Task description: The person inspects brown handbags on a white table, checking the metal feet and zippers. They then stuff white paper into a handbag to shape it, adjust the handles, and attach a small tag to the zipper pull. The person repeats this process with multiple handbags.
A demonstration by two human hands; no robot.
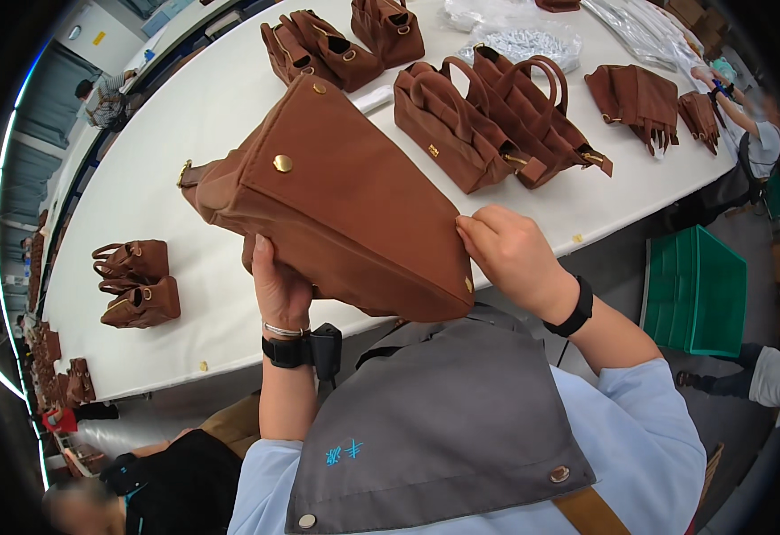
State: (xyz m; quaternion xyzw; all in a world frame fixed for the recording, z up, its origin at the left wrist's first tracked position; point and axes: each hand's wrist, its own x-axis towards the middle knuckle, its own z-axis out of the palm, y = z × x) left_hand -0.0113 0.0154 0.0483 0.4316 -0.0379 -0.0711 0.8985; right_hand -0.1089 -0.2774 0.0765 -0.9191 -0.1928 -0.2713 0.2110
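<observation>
Head view: over the near table edge [172, 373], a brown bag [345, 192] is clasped by the left hand [280, 290], pinched by the right hand [513, 254].

A brown handbag [341, 209] tilts above the white table [140, 196], its flat, gold-studded base [363, 169] turned upward.
</observation>
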